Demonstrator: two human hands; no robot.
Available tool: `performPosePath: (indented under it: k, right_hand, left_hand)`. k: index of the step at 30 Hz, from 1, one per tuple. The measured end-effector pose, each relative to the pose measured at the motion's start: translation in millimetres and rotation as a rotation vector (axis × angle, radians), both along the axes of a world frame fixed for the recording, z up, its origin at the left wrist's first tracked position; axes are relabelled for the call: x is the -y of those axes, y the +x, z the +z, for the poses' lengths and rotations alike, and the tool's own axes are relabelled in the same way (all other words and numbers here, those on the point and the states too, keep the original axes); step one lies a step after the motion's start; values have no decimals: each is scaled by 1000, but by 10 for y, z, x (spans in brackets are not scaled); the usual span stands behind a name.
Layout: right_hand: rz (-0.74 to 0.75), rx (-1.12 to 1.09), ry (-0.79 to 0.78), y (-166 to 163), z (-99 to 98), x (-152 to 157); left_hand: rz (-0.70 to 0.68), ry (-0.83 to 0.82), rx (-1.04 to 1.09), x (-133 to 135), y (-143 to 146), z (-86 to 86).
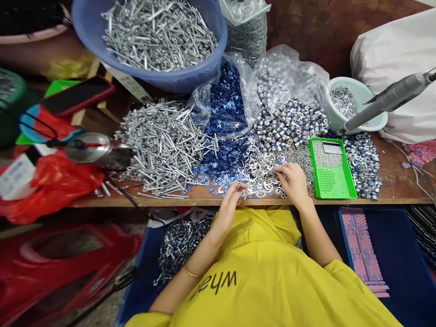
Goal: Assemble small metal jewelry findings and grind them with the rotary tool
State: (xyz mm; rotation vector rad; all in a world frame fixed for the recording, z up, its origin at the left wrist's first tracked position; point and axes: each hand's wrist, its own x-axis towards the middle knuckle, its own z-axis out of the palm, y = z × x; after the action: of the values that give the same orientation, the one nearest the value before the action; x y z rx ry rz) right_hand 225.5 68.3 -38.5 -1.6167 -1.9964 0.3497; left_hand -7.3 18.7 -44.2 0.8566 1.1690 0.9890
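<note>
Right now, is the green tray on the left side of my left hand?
No, the green tray sits on the wooden table to the right of your right hand.

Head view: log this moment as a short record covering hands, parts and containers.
Left hand: at the table edge, fingers bent, near the crescents; whether it holds anything is unclear
Right hand: fingertips at the crescents; grip unclear
Pins: silver, loose heap to the left
Blue parts: heap between pins and rollers, partly in clear plastic
Rollers: silver and blue, beyond the right hand
Tray: green, right of the right hand, holding tiny parts
Tub: blue, beyond the loose pins, heaped with more pins
</note>
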Motion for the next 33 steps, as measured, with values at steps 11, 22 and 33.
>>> performPosePath:
  k: [11,22,33]
  right_hand:
    - [-71,102,48,-115,-83,-304]
    - [164,-733,-188,-455,374,312]
    - [178,-656,-133,-588,437,520]
  left_hand:
    - [-60,14,2,8,23,-15]
    - [-53,84,151,35,132,210]
    - [-150,105,230,135,63,290]
